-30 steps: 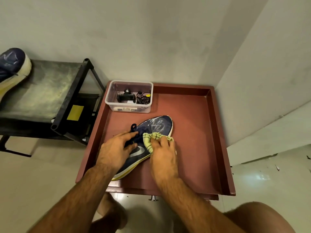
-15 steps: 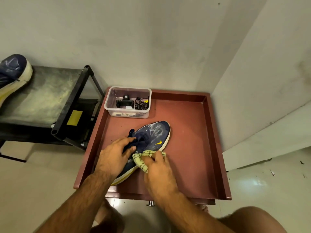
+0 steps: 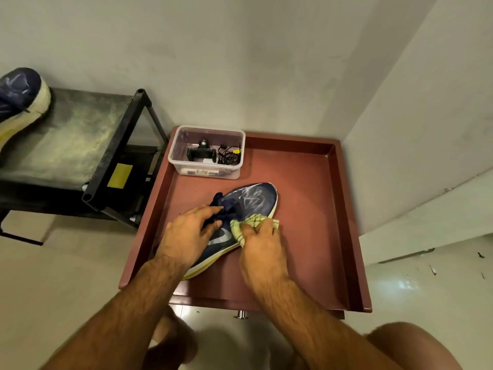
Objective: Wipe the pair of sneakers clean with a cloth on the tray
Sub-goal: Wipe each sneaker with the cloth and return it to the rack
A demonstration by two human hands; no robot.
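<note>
Near tray (image 3: 314,182) centre, steady sneaker (image 3: 248,204) with gripping left hand (image 3: 186,236); press bunched cloth (image 3: 253,222), pinched in right hand (image 3: 262,244), along white-smeared toe.

A white label on the front wall of the clear plastic box (image 3: 206,153), which sits in the far left corner of the tray (image 3: 314,214), reads mirrored as "AM-3". Just nearer than the box, the navy sneaker (image 3: 248,201) bears a pale swoosh logo on its side; other print is too small to read
</note>
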